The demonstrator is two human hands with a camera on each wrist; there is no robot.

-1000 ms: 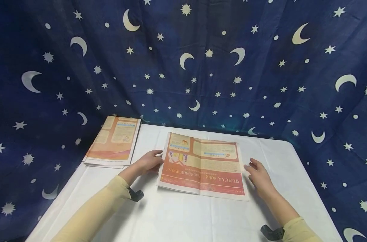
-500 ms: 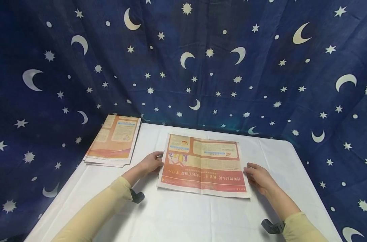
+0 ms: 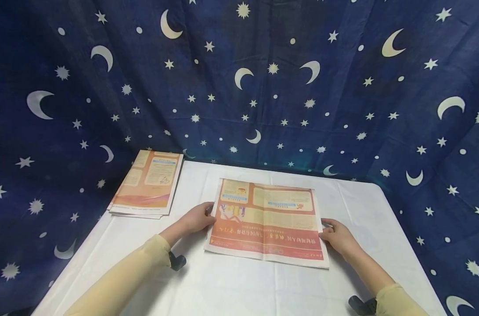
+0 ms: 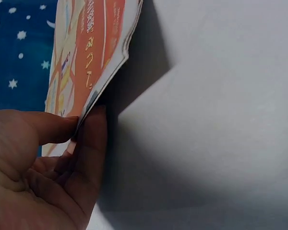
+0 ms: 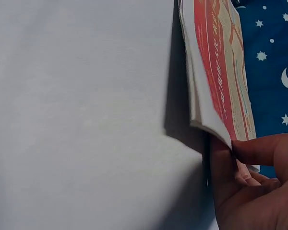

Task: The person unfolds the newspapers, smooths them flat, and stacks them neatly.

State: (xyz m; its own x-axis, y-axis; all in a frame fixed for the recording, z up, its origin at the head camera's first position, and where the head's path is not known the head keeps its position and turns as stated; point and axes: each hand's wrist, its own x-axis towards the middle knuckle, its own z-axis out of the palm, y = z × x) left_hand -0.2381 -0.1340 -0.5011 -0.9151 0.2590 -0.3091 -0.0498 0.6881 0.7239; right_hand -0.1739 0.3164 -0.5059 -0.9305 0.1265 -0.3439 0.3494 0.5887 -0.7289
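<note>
A folded newspaper [image 3: 264,224] with red and cream print and a crease down its middle is held level over the white table. My left hand [image 3: 197,218] pinches its left edge; in the left wrist view the thumb [image 4: 57,127] lies on top and the fingers [image 4: 92,136] underneath. At the opposite edge my right hand [image 3: 339,237] pinches the paper the same way. The right wrist view shows the newspaper's corner [image 5: 209,117] lifted off the cloth, with a shadow below it. Parts of the fingers are hidden under the sheets.
A stack of folded newspapers [image 3: 148,184] lies at the table's back left. White cloth covers the table [image 3: 239,289]. Behind it hangs a dark blue curtain [image 3: 223,52] with moons and stars. Dark wrist devices [image 3: 178,262] sit at both sleeves.
Both hands, loosely at the newspaper's edges a second ago, now pinch it. The right hand has closed in on the right edge, and the paper has shifted slightly toward me.
</note>
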